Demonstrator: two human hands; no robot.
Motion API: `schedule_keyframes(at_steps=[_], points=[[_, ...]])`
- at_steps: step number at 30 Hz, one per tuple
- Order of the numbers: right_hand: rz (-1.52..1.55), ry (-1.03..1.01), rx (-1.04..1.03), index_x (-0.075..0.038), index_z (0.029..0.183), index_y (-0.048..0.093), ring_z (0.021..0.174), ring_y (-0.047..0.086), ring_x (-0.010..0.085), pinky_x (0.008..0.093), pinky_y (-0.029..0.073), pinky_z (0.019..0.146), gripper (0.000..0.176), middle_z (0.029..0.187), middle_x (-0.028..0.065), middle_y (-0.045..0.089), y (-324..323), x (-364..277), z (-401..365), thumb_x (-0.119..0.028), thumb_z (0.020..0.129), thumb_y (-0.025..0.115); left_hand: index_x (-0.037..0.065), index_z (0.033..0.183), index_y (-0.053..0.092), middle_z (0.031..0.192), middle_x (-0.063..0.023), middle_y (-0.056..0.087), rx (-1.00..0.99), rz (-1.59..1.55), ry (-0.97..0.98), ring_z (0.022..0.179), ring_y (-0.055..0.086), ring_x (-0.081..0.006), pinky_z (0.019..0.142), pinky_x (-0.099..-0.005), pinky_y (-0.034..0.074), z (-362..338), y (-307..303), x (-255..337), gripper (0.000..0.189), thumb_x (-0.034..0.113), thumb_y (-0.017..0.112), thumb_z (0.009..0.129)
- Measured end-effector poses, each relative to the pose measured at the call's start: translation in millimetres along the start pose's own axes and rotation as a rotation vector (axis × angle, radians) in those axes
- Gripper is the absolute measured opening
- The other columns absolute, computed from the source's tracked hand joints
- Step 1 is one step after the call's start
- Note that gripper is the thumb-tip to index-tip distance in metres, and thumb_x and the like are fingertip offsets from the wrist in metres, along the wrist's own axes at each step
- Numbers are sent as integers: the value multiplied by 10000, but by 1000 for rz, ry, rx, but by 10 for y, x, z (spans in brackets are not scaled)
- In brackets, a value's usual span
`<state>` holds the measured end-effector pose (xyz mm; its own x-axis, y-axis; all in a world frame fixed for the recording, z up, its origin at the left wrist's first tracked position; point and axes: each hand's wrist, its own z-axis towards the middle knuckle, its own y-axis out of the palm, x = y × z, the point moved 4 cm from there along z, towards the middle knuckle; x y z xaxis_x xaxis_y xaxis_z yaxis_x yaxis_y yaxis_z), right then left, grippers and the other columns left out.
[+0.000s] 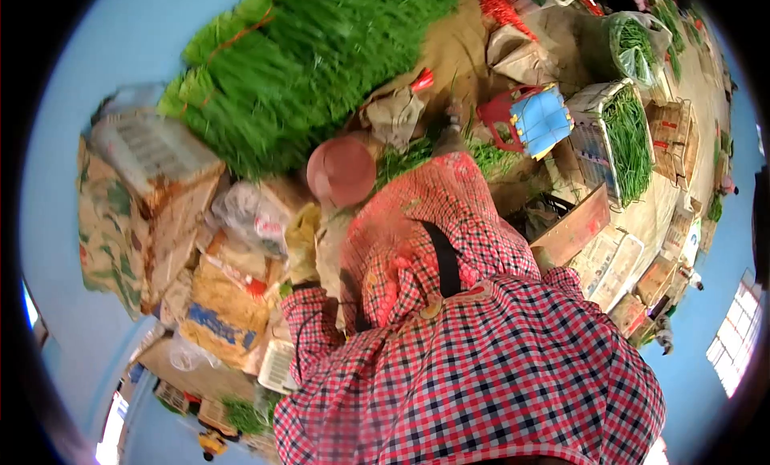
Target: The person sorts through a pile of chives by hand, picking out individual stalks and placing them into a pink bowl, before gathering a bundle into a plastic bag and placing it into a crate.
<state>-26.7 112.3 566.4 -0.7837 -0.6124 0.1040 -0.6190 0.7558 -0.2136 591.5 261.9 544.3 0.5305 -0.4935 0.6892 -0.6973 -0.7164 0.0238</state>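
Observation:
A red, white and black checked garment [481, 369] fills the lower middle of the blurred, tilted head view, with a black strap [443, 260] across it. One checked sleeve [309, 329] reaches toward crumpled bags [257, 212] at the left. I cannot make out my left hand or my right hand; both are hidden by cloth or blur. A round pink object [341, 170] sits just above the checked cloth. Beside it lie loose green stalks [401, 156].
A big heap of green leafy stalks [305, 64] lies at the top. A cardboard box [156, 164] and sacks [220, 305] crowd the left. A red and blue stool [533, 116], crates of green beans [626, 140] and a wooden box [573, 228] stand at the right.

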Motion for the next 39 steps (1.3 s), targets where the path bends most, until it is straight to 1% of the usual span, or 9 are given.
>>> schedule_keyframes(at_steps=[4,6,9,16,21,24,25,29,39], points=[[-190,-373,310,-154,1060,646,928,641,233,354,517,715,239,999,99,675,-46,304,342,-227,886,498,-9,1142,598,1003,-53,650,-7,-61,67,868,604,-122,726,-239,491,-44,267,199,345,253,583,917],[-350,-118,41,-166,1098,624,961,626,212,329,507,745,269,1038,70,656,-980,263,191,-240,873,495,-17,1136,600,985,-58,646,20,4,66,870,601,-123,748,-240,489,-228,478,463,348,248,600,910],[-376,8,333,-154,1104,559,718,655,225,335,488,596,225,785,32,665,-1898,348,291,-177,889,498,-29,1143,594,1021,-84,639,-38,52,41,915,606,-149,832,-261,494,-128,558,473,346,229,601,913],[-363,-60,522,-133,1051,668,1056,562,178,332,472,833,228,1094,-25,609,-2181,933,474,-217,923,499,-68,1143,581,1053,-89,637,-221,444,205,924,593,-156,834,-265,472,334,1256,1291,353,206,588,921],[-405,90,72,-171,1378,379,990,588,180,280,479,749,435,1103,4,609,-2034,984,428,-252,958,458,-86,1249,481,1132,-145,599,-356,473,191,1038,575,-210,929,-308,433,402,1944,1865,471,268,548,945],[153,171,205,-108,1147,608,984,608,210,322,497,774,287,1078,37,634,-2033,1096,706,-201,882,545,-82,1261,471,1149,-158,588,-358,474,114,1052,570,-225,937,-327,431,483,2140,1865,495,295,539,948],[-205,19,344,-92,1013,670,933,632,217,346,509,739,212,1040,48,652,-2253,909,630,-183,858,556,-80,1236,495,1145,-160,596,-356,469,133,1042,574,-225,923,-321,435,471,2181,1902,486,308,538,945],[-315,-16,233,-160,1420,320,1229,418,136,275,385,975,529,1381,-64,411,-2926,779,678,-182,918,485,-73,1161,568,1117,-164,628,-378,373,236,982,591,-224,878,-302,446,544,2470,2002,445,314,531,943],[867,301,630,-115,1238,525,1045,578,238,311,492,818,349,1043,65,643,-4322,1351,2302,-246,918,476,-90,1122,574,1065,-151,631,-188,686,13,1019,582,-231,922,-328,454,464,2535,1941,309,161,518,950]])
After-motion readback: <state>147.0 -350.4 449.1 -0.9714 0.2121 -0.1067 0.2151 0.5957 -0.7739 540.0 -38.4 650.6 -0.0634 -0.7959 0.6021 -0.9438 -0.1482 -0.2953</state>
